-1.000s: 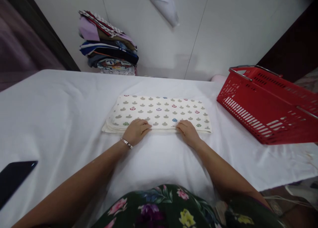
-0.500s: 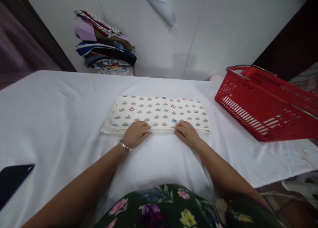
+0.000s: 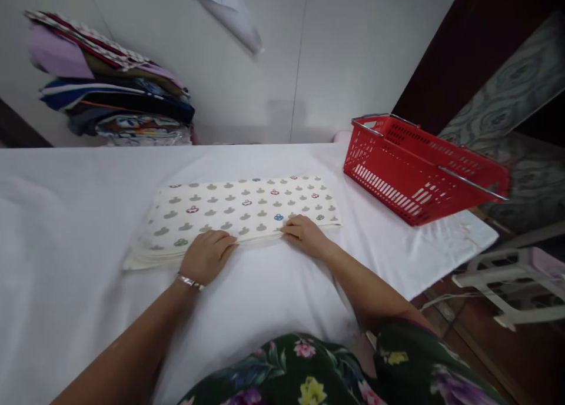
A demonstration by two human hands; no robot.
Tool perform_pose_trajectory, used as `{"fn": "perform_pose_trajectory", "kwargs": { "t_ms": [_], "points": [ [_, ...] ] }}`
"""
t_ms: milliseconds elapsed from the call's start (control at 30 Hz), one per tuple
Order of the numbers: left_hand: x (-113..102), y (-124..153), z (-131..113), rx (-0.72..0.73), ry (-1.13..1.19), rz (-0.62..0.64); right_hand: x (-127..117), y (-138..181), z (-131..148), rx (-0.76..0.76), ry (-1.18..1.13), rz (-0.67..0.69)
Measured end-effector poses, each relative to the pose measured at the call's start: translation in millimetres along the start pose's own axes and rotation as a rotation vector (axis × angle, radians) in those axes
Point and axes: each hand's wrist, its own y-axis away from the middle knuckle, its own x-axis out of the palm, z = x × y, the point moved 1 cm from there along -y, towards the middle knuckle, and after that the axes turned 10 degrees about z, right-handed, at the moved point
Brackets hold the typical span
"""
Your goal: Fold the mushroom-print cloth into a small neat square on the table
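Observation:
A folded cream cloth [image 3: 247, 208] printed with small grey, red, blue and green shapes lies flat on the white-covered table [image 3: 66, 216]. My left hand [image 3: 206, 256], with a bracelet at the wrist, rests on the cloth's near edge, fingers curled onto the fabric. My right hand [image 3: 304, 235] sits a short way to the right on the same edge, its fingers pinching the fold.
A red plastic basket [image 3: 419, 172] with metal handles stands tilted at the table's right end. A stack of folded clothes [image 3: 106, 99] leans against the white wall at the back left. A white plastic stool [image 3: 512, 284] stands on the floor to the right.
My view has swung to the right, so the cloth and basket sit further left in frame and the dark phone has left the view. Both hands stay on the cloth's near edge.

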Motion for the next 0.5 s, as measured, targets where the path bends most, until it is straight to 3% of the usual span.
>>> {"fn": "perform_pose_trajectory", "kwargs": {
  "t_ms": [100, 233, 367, 500],
  "points": [
    [0, -1, 2, -0.008, 0.003, 0.012, -19, 11, -15, 0.044, -0.029, -0.025],
    [0, -1, 2, 0.0, 0.021, 0.0, -44, 43, -49, 0.303, -0.054, -0.106],
    [-1, -1, 2, -0.003, 0.047, 0.0, -49, 72, -71, 0.487, -0.176, -0.112],
    [-2, -1, 2, -0.014, 0.056, -0.003, -48, 79, -76, 0.523, -0.226, -0.074]
  ]
}}
